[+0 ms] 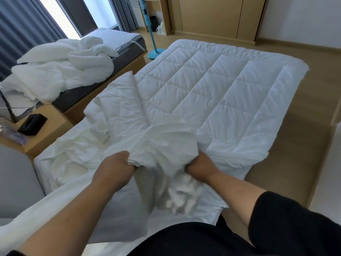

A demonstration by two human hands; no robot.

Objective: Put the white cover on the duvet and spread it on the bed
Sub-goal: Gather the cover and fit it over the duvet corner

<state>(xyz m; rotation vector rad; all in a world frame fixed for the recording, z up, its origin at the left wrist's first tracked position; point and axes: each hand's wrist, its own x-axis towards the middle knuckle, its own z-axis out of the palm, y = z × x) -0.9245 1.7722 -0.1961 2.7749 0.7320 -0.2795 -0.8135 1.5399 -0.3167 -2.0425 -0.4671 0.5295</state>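
Note:
A white quilted duvet (pixel 217 84) lies spread over the bed, its near left corner folded back in a heap. The white cover (pixel 166 145) is bunched up at the duvet's near edge and trails down toward me. My left hand (pixel 114 169) is shut on a gathered fold of the cover at its left side. My right hand (pixel 201 167) grips the cover's right side, fingers buried in the cloth. Part of the cover lies crumpled on the bed sheet (pixel 70 163) to the left.
A second bed (pixel 103 85) at the left carries a pile of white bedding (pixel 60 67). A wooden nightstand (pixel 48 130) with a black box (pixel 32 124) stands between the beds. A blue standing fan (pixel 153 41) and wooden wardrobe (pixel 212 15) are at the far side.

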